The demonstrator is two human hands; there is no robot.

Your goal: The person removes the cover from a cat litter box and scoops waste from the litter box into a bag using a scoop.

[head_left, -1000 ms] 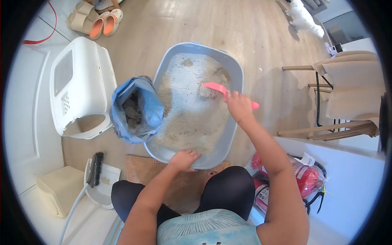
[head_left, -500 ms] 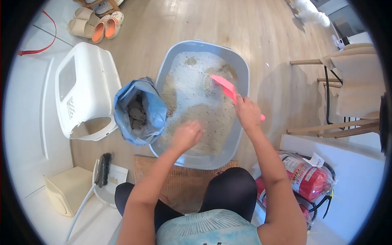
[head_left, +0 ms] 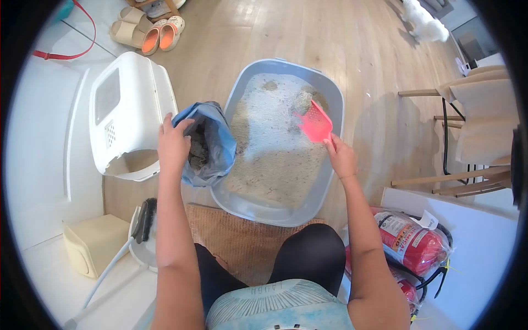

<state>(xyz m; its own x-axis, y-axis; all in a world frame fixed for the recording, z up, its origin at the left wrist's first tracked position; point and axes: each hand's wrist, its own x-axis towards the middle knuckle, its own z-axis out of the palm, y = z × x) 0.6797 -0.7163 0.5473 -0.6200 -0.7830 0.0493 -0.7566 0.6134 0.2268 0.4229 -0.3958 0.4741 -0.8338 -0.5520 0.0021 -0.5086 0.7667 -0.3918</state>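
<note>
The grey litter tray point(head_left: 339, 132) holds pale litter point(head_left: 269, 115), with darker sandy patches and a clump near its far right corner. My right hand point(head_left: 342, 158) is closed around the handle of a pink slotted litter scoop point(head_left: 315, 123). The scoop's blade is over the litter beside that clump. On the left, a blue plastic bag point(head_left: 224, 140) stands with its mouth open and grey clumps point(head_left: 199, 148) inside. My left hand point(head_left: 174, 142) grips the bag's left rim, fingers outside and thumb towards the opening.
A white litter box hood point(head_left: 132, 104) lies left of the bag. Behind it are slippers and clogs point(head_left: 165, 36). A brush point(head_left: 144, 220) with a dustpan and a beige bin point(head_left: 99, 242) are at lower left. Wrapped fire extinguishers point(head_left: 412, 242) and a chair point(head_left: 478, 115) stand right. A white animal point(head_left: 423, 22) is far right.
My left hand has moved left from over the tray to the bag's rim. The scoop has turned so its slotted face shows, its blade shifting slightly right and down. The whole view has shifted slightly.
</note>
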